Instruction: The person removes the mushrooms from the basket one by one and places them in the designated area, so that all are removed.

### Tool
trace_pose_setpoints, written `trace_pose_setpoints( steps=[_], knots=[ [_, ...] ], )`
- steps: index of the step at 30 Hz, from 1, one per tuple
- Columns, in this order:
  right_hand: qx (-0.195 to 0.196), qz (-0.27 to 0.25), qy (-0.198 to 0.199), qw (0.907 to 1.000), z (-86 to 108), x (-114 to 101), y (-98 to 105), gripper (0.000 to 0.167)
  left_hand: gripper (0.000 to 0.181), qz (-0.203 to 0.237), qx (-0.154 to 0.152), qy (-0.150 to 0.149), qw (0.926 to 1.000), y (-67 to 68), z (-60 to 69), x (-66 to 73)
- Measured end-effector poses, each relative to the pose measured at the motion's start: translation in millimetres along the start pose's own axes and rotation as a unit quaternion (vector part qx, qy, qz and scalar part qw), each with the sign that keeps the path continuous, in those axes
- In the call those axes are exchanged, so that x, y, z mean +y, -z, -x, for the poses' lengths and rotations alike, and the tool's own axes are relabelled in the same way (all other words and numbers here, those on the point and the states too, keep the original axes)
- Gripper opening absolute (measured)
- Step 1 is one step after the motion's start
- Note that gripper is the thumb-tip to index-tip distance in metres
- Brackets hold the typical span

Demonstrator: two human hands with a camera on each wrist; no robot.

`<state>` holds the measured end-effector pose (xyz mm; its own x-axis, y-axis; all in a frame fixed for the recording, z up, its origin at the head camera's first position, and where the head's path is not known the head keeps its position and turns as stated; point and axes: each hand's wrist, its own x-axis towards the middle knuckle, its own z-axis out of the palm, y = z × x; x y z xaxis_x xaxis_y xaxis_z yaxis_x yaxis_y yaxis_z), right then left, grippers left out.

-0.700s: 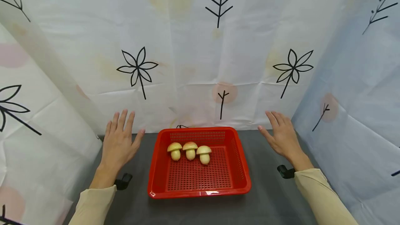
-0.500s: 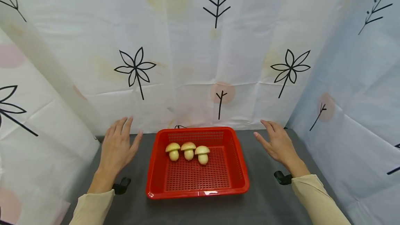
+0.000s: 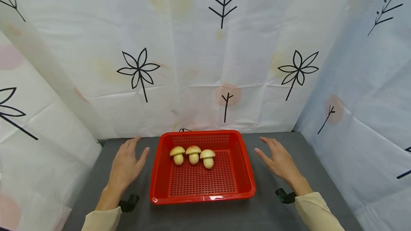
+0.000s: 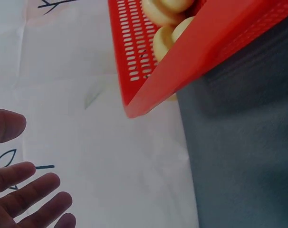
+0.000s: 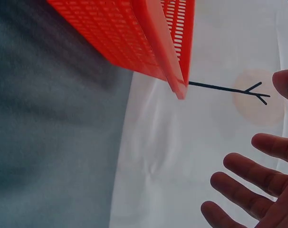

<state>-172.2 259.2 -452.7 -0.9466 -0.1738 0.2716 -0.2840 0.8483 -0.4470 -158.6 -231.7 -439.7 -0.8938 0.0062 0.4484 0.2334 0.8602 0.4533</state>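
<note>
A red plastic basket (image 3: pixel 205 199) with a perforated floor sits on the dark grey table in the head view. Three mushrooms (image 3: pixel 193 155) with yellowish caps and pale stems lie in a row in its back left part. To the basket's left my left hand (image 3: pixel 126 165) hovers with fingers spread, touching nothing. On the right side my right hand (image 3: pixel 279 161) is held likewise, thumb apart from the fingers, away from the rim. Both wrist views show the loosely spread fingers and a near corner of the basket, which hides most of the mushrooms in the left one.
The grey table (image 3: pixel 266 213) runs back to a white patterned cloth (image 3: pixel 192 63), which also stands at both sides. A thin dark cable (image 3: pixel 185 129) shows behind the basket's back rim. Each wrist carries a black camera strap (image 3: pixel 129 203).
Both hands have come down and moved inward, nearer to the basket's sides. The basket and mushrooms stay in place; the head view has shifted slightly.
</note>
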Motion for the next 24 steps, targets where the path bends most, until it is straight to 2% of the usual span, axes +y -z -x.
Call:
trace_pose_setpoints(
  steps=[4, 7, 17, 24],
  knots=[
    [0.000, -0.022, -0.005, 0.9997, 4.7, -5.4, -7.3, 0.059, 0.053, 0.026, -0.048, 0.046, 0.9975, -7.3, 9.7, -0.5],
    [-0.004, -0.035, -0.010, 0.9993, 7.4, -8.9, -12.4, 0.059, 0.054, 0.052, -0.073, 0.067, 0.9936, -13.3, 16.2, -3.2],
    [-0.011, -0.048, -0.025, 0.9984, 11.5, -20.5, -23.0, 0.061, 0.056, 0.124, -0.116, 0.105, 0.9798, -38.5, 37.0, -21.3],
    [-0.015, -0.061, -0.018, 0.9979, 15.0, -29.9, -25.6, 0.059, 0.057, 0.156, -0.150, 0.142, 0.9659, -48.5, 42.2, -27.4]
  ],
)
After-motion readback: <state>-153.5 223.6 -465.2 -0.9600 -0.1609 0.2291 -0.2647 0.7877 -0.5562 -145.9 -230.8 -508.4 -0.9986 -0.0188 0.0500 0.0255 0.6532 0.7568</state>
